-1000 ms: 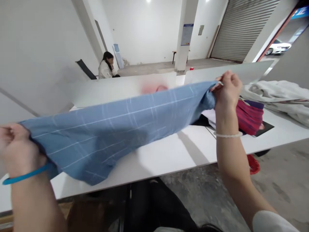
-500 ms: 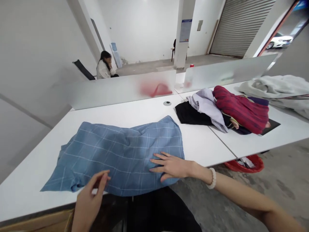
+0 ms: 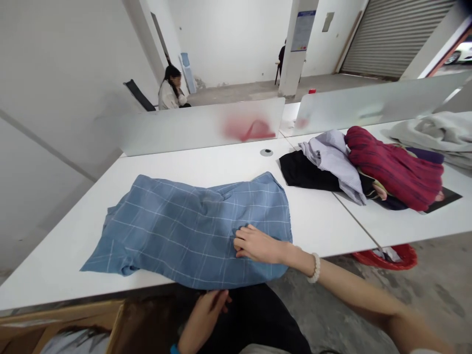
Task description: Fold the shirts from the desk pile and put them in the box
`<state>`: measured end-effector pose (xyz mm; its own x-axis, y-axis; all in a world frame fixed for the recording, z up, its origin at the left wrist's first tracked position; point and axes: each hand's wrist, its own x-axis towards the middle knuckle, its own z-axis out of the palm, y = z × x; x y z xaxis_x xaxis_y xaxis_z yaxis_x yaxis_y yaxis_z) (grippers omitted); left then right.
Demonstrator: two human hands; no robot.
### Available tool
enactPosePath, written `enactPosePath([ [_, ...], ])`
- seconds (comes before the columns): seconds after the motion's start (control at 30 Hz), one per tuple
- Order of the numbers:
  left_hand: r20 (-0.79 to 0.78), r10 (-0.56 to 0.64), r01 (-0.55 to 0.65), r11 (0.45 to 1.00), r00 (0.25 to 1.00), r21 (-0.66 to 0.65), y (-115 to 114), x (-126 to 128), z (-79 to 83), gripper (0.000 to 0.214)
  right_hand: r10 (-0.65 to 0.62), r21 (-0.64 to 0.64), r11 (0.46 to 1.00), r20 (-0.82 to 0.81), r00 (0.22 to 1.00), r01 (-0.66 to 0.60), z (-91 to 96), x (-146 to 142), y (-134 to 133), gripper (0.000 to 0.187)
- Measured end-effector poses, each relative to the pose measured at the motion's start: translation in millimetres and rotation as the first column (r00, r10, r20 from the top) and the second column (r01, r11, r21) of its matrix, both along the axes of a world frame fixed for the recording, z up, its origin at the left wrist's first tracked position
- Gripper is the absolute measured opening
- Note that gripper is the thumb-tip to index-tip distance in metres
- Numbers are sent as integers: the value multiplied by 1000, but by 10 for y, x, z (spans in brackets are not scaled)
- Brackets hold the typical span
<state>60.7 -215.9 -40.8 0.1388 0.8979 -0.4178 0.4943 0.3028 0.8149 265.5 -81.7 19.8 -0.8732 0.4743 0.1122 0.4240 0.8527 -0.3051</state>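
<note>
A blue checked cloth lies spread and rumpled on the white table, its near hem hanging over the front edge. My right hand rests on the cloth's near right part, fingers curled into the fabric. A white bead bracelet circles that wrist. My left hand is below the table edge, fingers pressed together at the hanging hem.
A pile of clothes, black, lilac and red striped, lies to the right, with pale fabric beyond. Frosted dividers line the back. A red basket and a cardboard box sit on the floor. A person sits far off.
The cloth was held stretched in the air, then laid flat. My right hand's fingers have curled into it, and my left hand has dropped to the near hem.
</note>
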Motion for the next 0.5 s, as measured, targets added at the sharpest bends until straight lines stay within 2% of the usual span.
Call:
enactPosePath([
  [0.07,4,-35,35,999,999,31,-14,110,-1,46,-23,-20,1000,17,1000,23,-14,13,-78,18],
  [0.17,-42,-27,31,996,999,83,-89,145,94,40,-38,-229,973,-120,992,10,160,78,-197,17],
  [0.23,-86,28,-16,990,996,139,-134,95,206,37,-97,-430,903,-235,967,-14,355,136,-293,18],
  [0.3,-107,160,-131,963,981,237,-126,21,348,38,-199,-595,802,-345,917,-50,528,196,-397,21],
  [0.37,-97,343,-282,878,935,388,-33,-51,500,46,-332,-699,705,-471,817,-117,630,250,-473,27],
  [0.4,-104,415,-322,820,904,473,45,-85,567,52,-413,-725,673,-535,737,-149,650,274,-483,30],
  [0.43,-130,464,-326,770,876,548,140,-122,621,58,-497,-737,656,-583,642,-162,655,296,-468,33],
  [0.47,-181,486,-299,748,855,593,247,-163,659,63,-564,-735,664,-614,552,-139,651,314,-423,35],
  [0.5,-255,500,-268,751,828,604,358,-213,682,66,-605,-719,691,-636,479,-81,644,330,-349,37],
])
